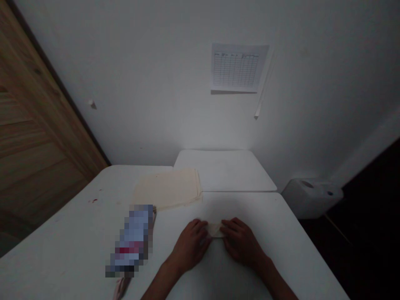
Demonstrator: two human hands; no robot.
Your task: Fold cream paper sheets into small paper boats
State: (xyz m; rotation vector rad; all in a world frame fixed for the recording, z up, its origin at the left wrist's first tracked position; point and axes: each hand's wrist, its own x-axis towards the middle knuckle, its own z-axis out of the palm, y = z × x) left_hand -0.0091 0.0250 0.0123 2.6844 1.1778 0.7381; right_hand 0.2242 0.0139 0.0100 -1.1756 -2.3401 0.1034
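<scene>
A small folded cream sheet (215, 230) lies on the white table, with a slanting fold line across its visible part. At its left end, my left hand (195, 241) is closed, fingertips and thumb pinching it. My right hand (240, 239) grips the opposite end the same way. Only the middle of the sheet shows between the hands; its ends are hidden under my fingers. Further back on the left is a flat stack of thin cream sheets (170, 187), their edges slightly uneven. Whether they are dough wrappers or cloth I cannot tell.
The white table (78, 237) has a raised white panel (225, 171) at the back. Left of my hands lies a blurred-out bluish item (133, 235) with a strap. A printed chart (239, 68) hangs on the wall. A white box (312, 198) stands beyond the table's right edge.
</scene>
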